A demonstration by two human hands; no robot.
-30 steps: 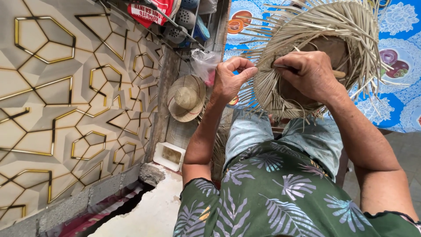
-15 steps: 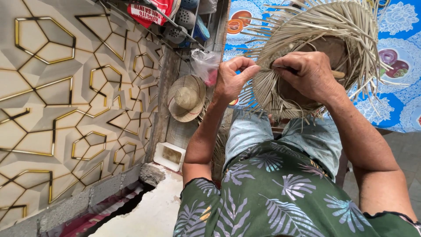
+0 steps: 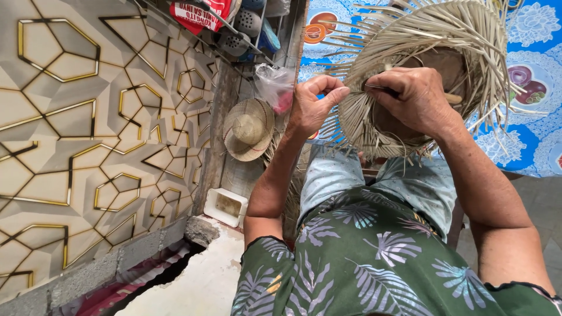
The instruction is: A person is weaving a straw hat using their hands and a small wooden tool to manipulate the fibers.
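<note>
Left hand (image 3: 313, 105) pinches loose strips on the half-woven straw hat (image 3: 421, 64) | right hand (image 3: 413, 96) closed on a strand over its crown | brim unfinished (ends splay outward) | finished hat (image 3: 249, 129) lies far left.

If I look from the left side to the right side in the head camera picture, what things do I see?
Patterned wall tiles → finished straw hat → left hand → right hand on the half-woven straw hat → blue flowered cloth.
</note>
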